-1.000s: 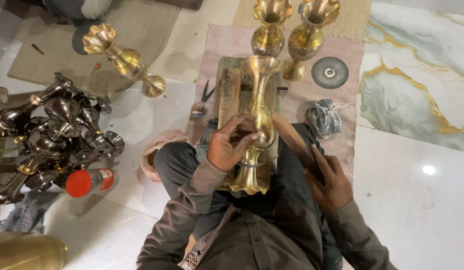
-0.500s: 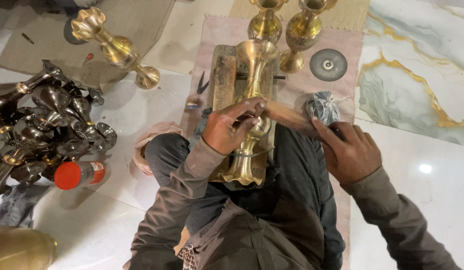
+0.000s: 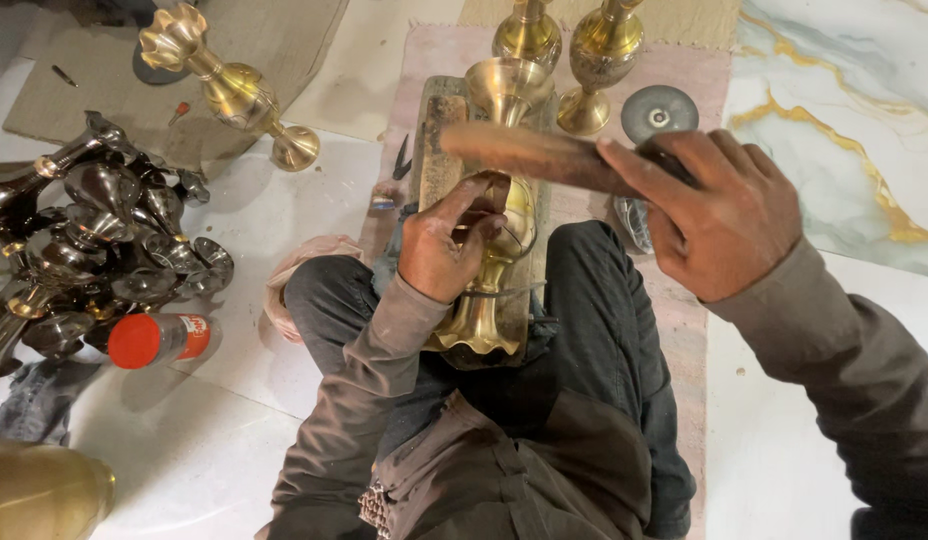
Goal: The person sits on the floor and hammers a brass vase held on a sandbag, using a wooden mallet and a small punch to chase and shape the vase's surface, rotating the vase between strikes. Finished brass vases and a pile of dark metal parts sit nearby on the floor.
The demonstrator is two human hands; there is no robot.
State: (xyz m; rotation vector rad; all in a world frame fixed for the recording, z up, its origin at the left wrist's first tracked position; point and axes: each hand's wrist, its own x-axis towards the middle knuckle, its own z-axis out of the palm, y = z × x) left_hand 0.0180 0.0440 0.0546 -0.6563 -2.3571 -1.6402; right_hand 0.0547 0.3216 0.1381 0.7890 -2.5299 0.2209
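A brass vase point(image 3: 496, 250) is lying on its side on a worn wooden block point(image 3: 439, 150) between the seated person's knees, its long axis running straight away from the body: the scalloped foot is pointing toward the lap and the flared, trumpet-shaped mouth is pointing toward the far rug point(image 3: 684, 80). The metal is looking smooth and yellow, with a rounded belly at mid-length. The left hand point(image 3: 446, 245) is pressing down on that belly, fingers curled closed over it and pinning it to the block. The right hand point(image 3: 719, 215) is gripping a dull reddish-brown wooden handle point(image 3: 534, 155), fingers wrapped tightly around it; the handle is lying crosswise above the vase's neck, its free end pointing to the left.

Two more brass vases point(image 3: 574, 55) are standing upright on the pale pink rug just beyond the block, beside a grey abrasive disc point(image 3: 659, 108). Another brass vase point(image 3: 229, 90) is lying tilted on the white floor to the left. Further left, a heap of dark unpolished vases point(image 3: 94, 240) is sitting near a spray can with a red cap point(image 3: 154, 340).
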